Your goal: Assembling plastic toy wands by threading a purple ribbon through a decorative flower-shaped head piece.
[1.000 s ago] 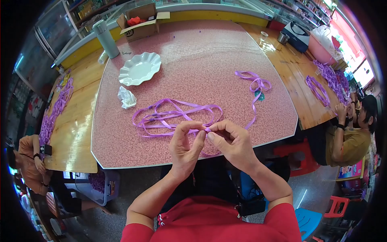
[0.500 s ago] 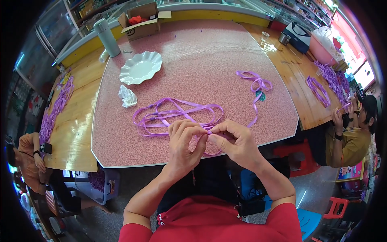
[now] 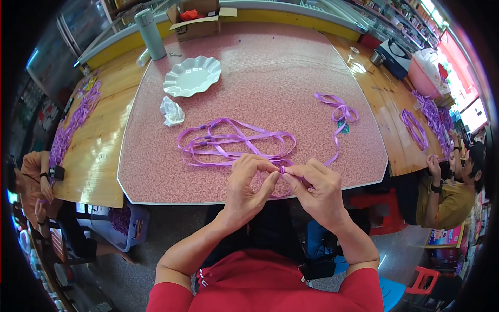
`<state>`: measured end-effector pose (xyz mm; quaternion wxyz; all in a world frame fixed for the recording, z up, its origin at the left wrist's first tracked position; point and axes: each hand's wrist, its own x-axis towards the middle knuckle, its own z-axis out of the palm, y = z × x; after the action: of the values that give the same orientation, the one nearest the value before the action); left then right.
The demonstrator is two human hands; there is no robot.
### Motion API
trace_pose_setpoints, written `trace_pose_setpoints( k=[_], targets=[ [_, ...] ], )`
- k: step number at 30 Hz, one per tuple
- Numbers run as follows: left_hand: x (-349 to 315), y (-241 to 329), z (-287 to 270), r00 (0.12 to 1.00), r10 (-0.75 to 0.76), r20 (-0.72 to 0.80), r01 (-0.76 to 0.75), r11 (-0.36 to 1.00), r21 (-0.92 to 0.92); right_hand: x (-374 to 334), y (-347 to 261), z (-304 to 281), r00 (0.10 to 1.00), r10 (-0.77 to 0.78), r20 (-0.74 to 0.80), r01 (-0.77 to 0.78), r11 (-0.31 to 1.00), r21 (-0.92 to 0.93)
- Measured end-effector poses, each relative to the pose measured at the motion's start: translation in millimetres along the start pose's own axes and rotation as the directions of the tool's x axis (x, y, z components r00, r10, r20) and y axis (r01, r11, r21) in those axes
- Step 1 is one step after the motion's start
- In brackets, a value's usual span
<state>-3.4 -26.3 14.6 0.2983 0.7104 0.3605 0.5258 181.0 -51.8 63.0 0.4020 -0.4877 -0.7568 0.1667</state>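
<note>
Close together over the near edge of the pink speckled table (image 3: pixel 156 182), my left hand (image 3: pixel 250 182) and my right hand (image 3: pixel 318 188) pinch a narrow purple ribbon (image 3: pixel 282 170) between thumbs and fingertips. A small bunched or knotted bit of it shows between the two pinches; its exact form is too small to tell. From my hands the ribbon runs right to a loose tail (image 3: pixel 336 145) with a curled end on the table. Just beyond my left hand lie looped purple ribbons (image 3: pixel 244 132) with darker joints along them.
Farther back are a scalloped white plate (image 3: pixel 192 77), crumpled tissue (image 3: pixel 172 111), a grey-green flask (image 3: pixel 150 35) and a cardboard box (image 3: pixel 200 26). Purple ribbon piles lie on the wooden side tables (image 3: pixel 101 151). One person sits at the left (image 3: pixel 32 177), another at the right (image 3: pixel 452 195).
My view has shifted slightly, so the table sits a little differently in it. Both hands keep pinching the ribbon, and the small bunched bit between my fingertips now shows more plainly.
</note>
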Motion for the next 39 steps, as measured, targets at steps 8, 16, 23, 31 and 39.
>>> trace_pose_setpoints(
  k=[8, 16, 23, 31, 39],
  targets=[
    [-5, 0, -1, 0.999, -0.036, 0.019, 0.037, 0.998, -0.041, 1, -5, -3, 0.999, -0.025, 0.027, 0.024, 0.998, 0.065],
    [-6, 2, 1, 0.999, -0.045, 0.006, 0.045, 0.999, -0.023, 0, -7, -2, 0.998, 0.051, 0.036, -0.055, 0.992, 0.117],
    [-7, 4, 3, 0.999, -0.047, 0.009, 0.048, 0.998, -0.048, 1, -10, -3, 0.997, 0.075, 0.021, -0.076, 0.996, 0.044],
    [-7, 4, 4, 0.998, -0.037, 0.051, 0.043, 0.992, -0.115, 1, -8, -8, 0.997, 0.066, 0.042, -0.069, 0.995, 0.070],
    [-1, 5, -1, 0.988, 0.155, 0.014, -0.154, 0.987, -0.053, -2, -4, -10, 0.985, 0.140, 0.104, -0.157, 0.971, 0.182]
  ],
)
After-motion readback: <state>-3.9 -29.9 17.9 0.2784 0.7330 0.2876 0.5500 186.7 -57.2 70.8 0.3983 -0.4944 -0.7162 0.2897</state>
